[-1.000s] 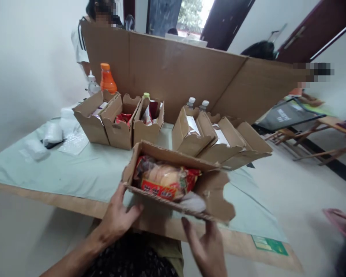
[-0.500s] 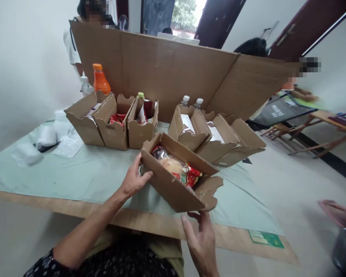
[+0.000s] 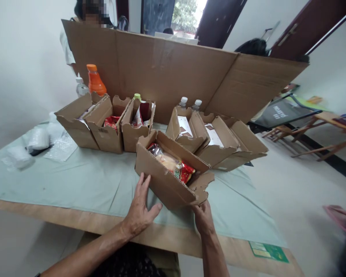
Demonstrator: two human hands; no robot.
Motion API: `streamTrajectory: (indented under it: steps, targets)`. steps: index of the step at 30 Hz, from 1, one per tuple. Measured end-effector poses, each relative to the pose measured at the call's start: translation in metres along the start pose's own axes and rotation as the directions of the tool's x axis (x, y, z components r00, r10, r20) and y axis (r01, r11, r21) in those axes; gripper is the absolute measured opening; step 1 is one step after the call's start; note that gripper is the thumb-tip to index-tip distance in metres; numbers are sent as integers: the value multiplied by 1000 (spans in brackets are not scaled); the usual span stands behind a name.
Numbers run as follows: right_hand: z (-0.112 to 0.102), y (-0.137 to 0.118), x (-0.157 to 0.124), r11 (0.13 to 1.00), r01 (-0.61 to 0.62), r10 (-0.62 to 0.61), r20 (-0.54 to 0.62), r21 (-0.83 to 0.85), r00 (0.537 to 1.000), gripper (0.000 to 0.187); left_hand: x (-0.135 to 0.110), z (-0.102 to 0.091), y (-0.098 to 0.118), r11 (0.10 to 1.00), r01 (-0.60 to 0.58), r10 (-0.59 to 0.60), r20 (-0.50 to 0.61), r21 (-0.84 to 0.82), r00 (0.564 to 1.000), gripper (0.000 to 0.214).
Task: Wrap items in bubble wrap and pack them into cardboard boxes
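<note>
The open left hand (image 3: 141, 215) meets the near side of a cardboard box (image 3: 164, 188), the right hand (image 3: 204, 219), its hold impossible to tell, at its lower corner, over pale green cloth (image 3: 95, 184) beside a white wall (image 3: 20, 77), a red food packet (image 3: 174, 164) inside and six boxes (image 3: 109, 144) behind, contents partly hidden.

The nearest open-topped box (image 3: 165, 185) was matt brown cardboard with rough, corrugated cut edges; the snack packet (image 3: 183, 172) inside was glossy printed plastic film. The tablecloth (image 3: 98, 181) was matt, lightly creased cloth, the bubble wrap (image 3: 62, 148) shiny, dimpled plastic, the orange bottle (image 3: 96, 83) smooth plastic.
</note>
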State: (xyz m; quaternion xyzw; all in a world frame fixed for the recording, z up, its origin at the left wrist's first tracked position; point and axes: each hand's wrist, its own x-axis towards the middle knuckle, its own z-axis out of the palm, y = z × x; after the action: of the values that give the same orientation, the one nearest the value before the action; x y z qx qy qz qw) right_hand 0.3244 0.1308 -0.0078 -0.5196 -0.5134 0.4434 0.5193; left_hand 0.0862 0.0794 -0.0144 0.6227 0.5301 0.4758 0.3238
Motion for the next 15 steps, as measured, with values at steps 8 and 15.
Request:
streamTrajectory:
  steps: [8, 15]
  targets:
    - [6, -6, -25, 993, -42, 42, -3, -111, 999, 52, 18, 16, -7, 995, -76, 66, 144, 66, 987, 124]
    - [19, -3, -33, 979, -49, 36, -71, -199, 997, 50, 29, 10, -12, 983, -151, 139, 109, 108, 984, 116]
